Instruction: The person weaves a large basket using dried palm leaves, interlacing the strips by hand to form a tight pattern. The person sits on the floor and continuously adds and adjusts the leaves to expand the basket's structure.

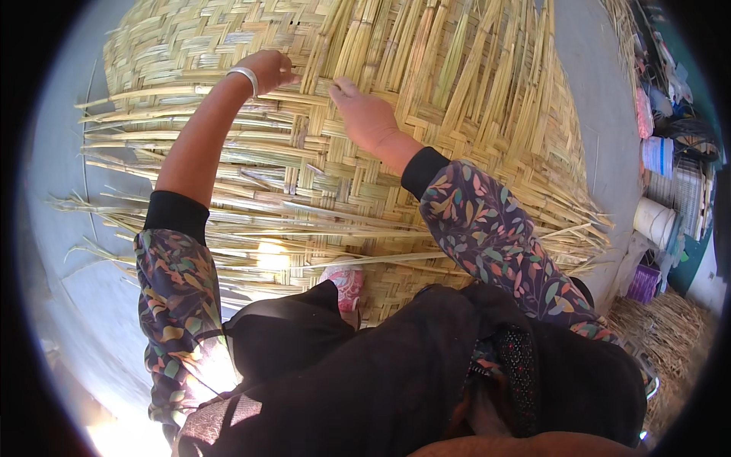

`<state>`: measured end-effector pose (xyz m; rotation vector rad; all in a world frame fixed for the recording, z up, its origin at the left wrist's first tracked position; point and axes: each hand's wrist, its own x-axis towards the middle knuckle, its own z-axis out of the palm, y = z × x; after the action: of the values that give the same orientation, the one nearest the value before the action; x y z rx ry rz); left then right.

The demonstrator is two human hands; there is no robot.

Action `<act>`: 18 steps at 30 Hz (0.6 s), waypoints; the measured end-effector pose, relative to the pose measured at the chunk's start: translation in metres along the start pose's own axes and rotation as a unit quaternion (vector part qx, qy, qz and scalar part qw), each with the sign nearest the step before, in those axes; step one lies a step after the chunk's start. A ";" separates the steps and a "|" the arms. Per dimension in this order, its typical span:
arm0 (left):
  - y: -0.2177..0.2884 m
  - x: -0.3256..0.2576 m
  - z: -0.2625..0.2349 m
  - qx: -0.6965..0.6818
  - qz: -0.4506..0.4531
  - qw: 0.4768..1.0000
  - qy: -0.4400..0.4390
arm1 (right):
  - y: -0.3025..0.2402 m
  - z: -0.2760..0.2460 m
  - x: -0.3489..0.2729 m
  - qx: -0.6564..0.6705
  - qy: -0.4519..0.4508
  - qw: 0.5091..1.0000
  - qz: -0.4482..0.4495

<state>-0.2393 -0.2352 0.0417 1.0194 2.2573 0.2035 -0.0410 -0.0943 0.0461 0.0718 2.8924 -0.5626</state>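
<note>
A large mat of split reed strips (304, 183), yellow-green and partly woven, spreads on the floor in front of me. My left hand (268, 70), with a silvery bangle at the wrist, is over its far left part. Those fingers are curled down by the weave, and what they grip is hidden. Just to the right, my right hand (367, 118) has its fingertips pressed together on a reed strip (324, 57) at the foot of the lengthwise strips. Loose crosswise reed strips (205, 145) stick out past the mat's left edge.
My foot in a pink patterned covering (344, 283) stands at the mat's near part. Along the right wall are a white bucket (655, 222), a purple basket (644, 282) and other household goods. A heap of dry stalks (661, 335) lies at the lower right. Grey floor (582, 84) borders the mat.
</note>
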 end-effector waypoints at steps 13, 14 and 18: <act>0.039 -0.043 0.044 0.137 0.064 0.947 0.282 | 0.004 0.006 -0.067 -0.049 0.039 0.990 -0.124; 0.046 -0.060 0.058 0.086 0.090 0.957 0.263 | 0.006 0.010 -0.089 -0.008 0.036 0.989 -0.141; 0.107 -0.121 0.122 0.002 0.301 0.935 0.187 | 0.036 0.002 -0.189 0.013 -0.021 0.983 -0.180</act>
<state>-0.0388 -0.2625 0.0477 1.7800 2.1889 0.7028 0.1480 -0.0639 0.0685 -0.4628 2.8697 -0.6494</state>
